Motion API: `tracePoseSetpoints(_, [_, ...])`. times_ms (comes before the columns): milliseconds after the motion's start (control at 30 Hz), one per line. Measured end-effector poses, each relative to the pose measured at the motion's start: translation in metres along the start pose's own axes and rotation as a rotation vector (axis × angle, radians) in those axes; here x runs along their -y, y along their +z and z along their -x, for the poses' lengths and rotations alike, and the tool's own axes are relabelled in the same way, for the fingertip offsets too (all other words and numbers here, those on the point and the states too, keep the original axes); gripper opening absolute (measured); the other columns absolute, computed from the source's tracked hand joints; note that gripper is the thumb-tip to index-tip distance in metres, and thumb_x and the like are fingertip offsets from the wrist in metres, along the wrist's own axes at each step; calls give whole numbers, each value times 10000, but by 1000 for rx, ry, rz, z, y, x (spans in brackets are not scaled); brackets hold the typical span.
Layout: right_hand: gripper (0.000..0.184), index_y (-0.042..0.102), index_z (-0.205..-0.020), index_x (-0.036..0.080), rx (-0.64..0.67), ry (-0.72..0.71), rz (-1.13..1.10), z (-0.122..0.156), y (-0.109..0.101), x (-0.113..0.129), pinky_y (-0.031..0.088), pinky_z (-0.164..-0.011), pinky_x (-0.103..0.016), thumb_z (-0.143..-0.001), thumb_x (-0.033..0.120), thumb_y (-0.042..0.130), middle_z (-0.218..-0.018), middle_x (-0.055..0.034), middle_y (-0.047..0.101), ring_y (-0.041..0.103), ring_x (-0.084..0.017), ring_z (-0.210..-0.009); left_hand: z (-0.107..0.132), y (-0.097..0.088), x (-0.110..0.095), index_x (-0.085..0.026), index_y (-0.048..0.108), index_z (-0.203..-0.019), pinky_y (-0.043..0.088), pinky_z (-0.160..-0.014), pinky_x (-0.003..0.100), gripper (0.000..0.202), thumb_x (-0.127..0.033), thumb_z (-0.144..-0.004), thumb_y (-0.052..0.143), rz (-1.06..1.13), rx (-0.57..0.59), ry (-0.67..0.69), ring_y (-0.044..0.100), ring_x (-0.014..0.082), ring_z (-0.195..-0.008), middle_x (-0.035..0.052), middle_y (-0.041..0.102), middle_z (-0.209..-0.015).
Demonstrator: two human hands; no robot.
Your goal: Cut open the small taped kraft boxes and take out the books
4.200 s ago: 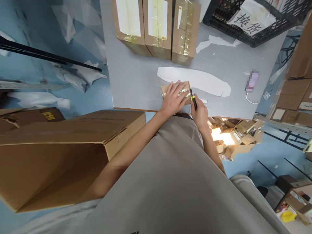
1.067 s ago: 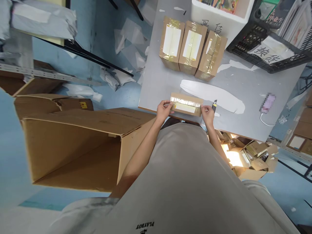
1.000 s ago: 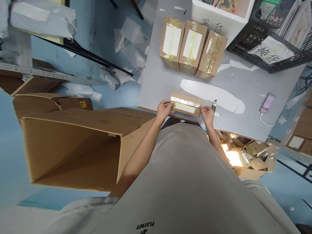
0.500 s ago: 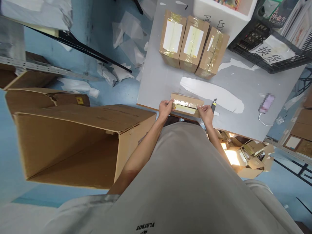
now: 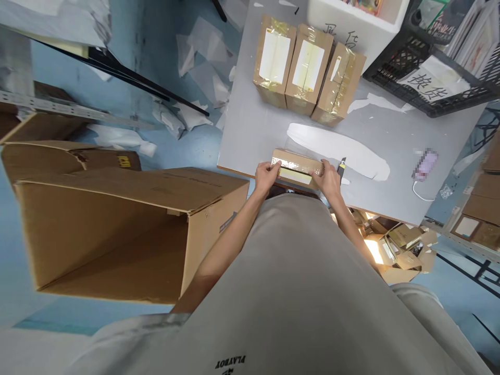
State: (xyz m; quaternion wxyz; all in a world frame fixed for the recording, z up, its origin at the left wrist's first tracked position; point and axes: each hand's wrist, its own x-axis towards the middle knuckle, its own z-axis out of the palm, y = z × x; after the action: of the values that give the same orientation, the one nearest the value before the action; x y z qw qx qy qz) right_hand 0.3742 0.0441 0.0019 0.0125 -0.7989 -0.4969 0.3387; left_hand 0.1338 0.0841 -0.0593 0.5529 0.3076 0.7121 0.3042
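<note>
Right grip (image 5: 328, 182) shifted inward; it and left grip (image 5: 266, 177) pinch brown box (image 5: 299, 157): glossy tape (image 5: 294, 164), yellowish strip (image 5: 296, 176), probably label.

The small carton (image 5: 299, 157) is matt brown cardboard with glossy tape (image 5: 296, 167) along it. Beneath the carton, the tabletop (image 5: 250, 140) is smooth grey with a faint sheen; just beyond the carton, the sheet (image 5: 339, 151) looks like smooth white paper. Left of the carton, the large box (image 5: 128, 192) is matt cardboard; well beyond the carton to the right, the crate (image 5: 390, 61) is latticed black plastic.
</note>
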Motion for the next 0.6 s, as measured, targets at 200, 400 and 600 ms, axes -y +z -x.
tracePoseSetpoints(200, [810, 553, -1732, 262, 37, -45, 99, 11, 4, 2, 622, -1052, -517, -1021, 542, 823, -1354, -176, 679, 775, -394, -1124, 2, -5, -2, -176, 557, -560, 595, -520, 175, 467, -284, -891, 869, -26, -14, -55, 715, 192, -984, 121, 703, -1142])
tracePoseSetpoints(400, [597, 595, -1677, 232, 13, -263, 146, 10, -4, -4, 660, -935, -515, -1115, 425, 655, -1463, -232, 580, 671, -421, -1273, 13, -15, -4, -199, 613, -852, 651, -591, 219, 270, -276, -890, 869, 64, 42, -116, 725, 131, -782, 45, 716, -1046])
tracePoseSetpoints(600, [418, 690, -1479, 218, -5, -421, 156, -14, -22, 1, 610, -1009, -499, -1214, 392, 417, -1565, -226, 622, 601, -403, -1357, 15, -20, -4, -232, 576, -1043, 715, -741, 288, 327, -212, -844, 835, 97, 104, -157, 714, 104, -727, -9, 701, -982])
